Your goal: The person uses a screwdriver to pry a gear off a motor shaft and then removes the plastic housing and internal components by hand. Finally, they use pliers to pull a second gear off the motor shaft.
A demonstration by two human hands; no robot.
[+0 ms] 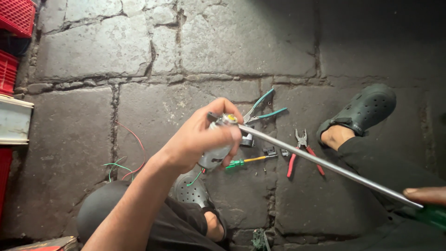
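The left hand (197, 139) is gripping a small silver motor (216, 153), fingers curled tight around its body, holding it up over the stone floor (93, 51). The motor's end cap, with a yellowish centre, is facing up and to the right. The right hand (425, 195) is showing only at the frame's right edge — thumb lying along the green handle of a long screwdriver (325, 166), closed on it as far as can be seen. The screwdriver's grey shaft is running diagonally up and left, its tip touching the motor's end cap just beside the left fingertips.

Below the motor, on the floor, a smaller screwdriver (248, 161) with a green-and-yellow handle is lying, and a few small dark parts (269, 151) are sitting just beside it. Red-handled pliers (301, 151) are lying to the right of those, partly crossed by the long shaft in this view. Teal-handled pliers (265, 109) are resting further up, near the motor's top. Loose wires (125, 162) — red and green — are trailing on the stone to the left of the forearm.

The person is wearing dark clogs: one shoe (364, 109) is stretching out at the upper right, the other (190, 191) is sitting under the left arm. Red crates (16, 16) are stacking along the left edge.
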